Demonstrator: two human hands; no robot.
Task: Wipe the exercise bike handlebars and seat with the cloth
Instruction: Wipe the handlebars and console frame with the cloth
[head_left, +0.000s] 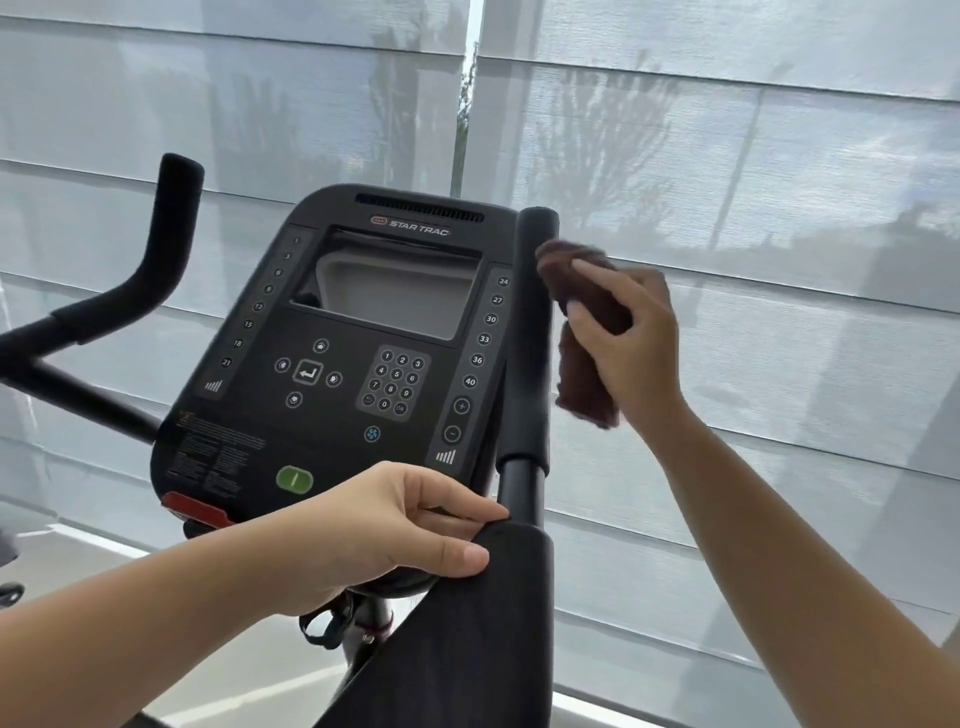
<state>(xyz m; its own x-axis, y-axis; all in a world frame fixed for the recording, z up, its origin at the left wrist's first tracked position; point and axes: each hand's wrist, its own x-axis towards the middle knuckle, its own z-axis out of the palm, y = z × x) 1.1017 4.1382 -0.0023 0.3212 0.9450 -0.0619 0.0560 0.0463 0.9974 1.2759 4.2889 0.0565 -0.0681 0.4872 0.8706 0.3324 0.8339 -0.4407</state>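
The exercise bike's right handlebar (532, 332) rises upright, black and padded, just right of the console. My right hand (631, 338) is closed around a bunched brown cloth (584, 384), held against the right side of that bar near its top; the cloth hangs down below the hand. My left hand (387, 525) grips the edge of a lower black padded section (498, 603) of the same handlebar. The left handlebar (169, 228) curves up at the far left, untouched. The seat is out of view.
The black console (343, 364) with keypad, green button and red stop tab fills the centre between the bars. Grey window blinds (753, 156) close off the whole background. A pale floor shows at the lower left.
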